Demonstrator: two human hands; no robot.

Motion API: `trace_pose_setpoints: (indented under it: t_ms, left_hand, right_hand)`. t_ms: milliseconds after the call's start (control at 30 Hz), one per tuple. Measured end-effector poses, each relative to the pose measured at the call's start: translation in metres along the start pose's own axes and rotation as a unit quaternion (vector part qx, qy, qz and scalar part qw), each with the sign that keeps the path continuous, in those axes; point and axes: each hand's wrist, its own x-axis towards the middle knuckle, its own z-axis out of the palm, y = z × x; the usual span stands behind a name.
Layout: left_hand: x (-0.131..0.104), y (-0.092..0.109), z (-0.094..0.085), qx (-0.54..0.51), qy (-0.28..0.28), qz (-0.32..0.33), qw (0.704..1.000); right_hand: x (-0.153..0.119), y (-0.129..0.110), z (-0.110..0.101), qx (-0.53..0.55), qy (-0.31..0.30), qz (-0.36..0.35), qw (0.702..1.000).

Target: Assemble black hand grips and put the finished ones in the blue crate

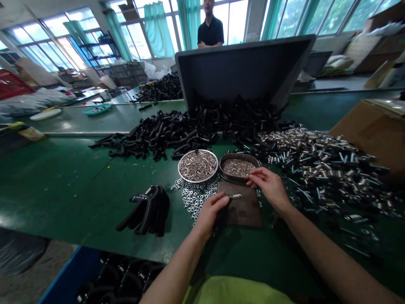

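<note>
My left hand (211,211) is closed in a pinch on a metal spring (236,196), which points right over a brown square plate (243,211). A dark bit shows at the fingertips, too small to name. At the near rim of an oval tin (224,172), my right hand (268,185) is closed with thumb and fingertips together; whatever it holds cannot be made out. Tiny metal pieces (237,166) fill the tin. Left of it stands a round dish (179,168) heaped with small metal pins (198,164). Loose nuts (192,200) lie between the dish and the plate.
Several black curved handles (152,211) stand grouped at left. A large grey bin (243,67) lies tipped behind a heap of black parts (164,131). Metal sleeves and bolts (329,164) cover the right side, beside a cardboard box (373,131). A person (210,29) stands beyond.
</note>
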Motion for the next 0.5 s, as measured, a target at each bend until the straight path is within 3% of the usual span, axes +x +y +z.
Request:
trace_pose_setpoints:
  t_ms: [100,200,333,500]
  left_hand:
    - [-0.005,0.004,0.000,-0.210,-0.007,-0.097,0.973]
    - [-0.011,0.005,0.003,-0.318,-0.045,-0.129,0.938]
    - [-0.016,0.003,0.007,-0.370,-0.091,-0.134,0.915]
    - [-0.017,0.000,0.008,-0.379,-0.094,-0.121,0.913]
  right_hand:
    - [-0.036,-0.006,0.011,0.051,-0.031,0.041,0.997]
    - [-0.057,-0.007,0.026,0.033,-0.053,0.013,0.998]
    - [-0.061,-0.004,0.036,-0.020,-0.039,-0.082,0.996]
    - [-0.060,-0.003,0.038,-0.079,-0.029,-0.104,0.991]
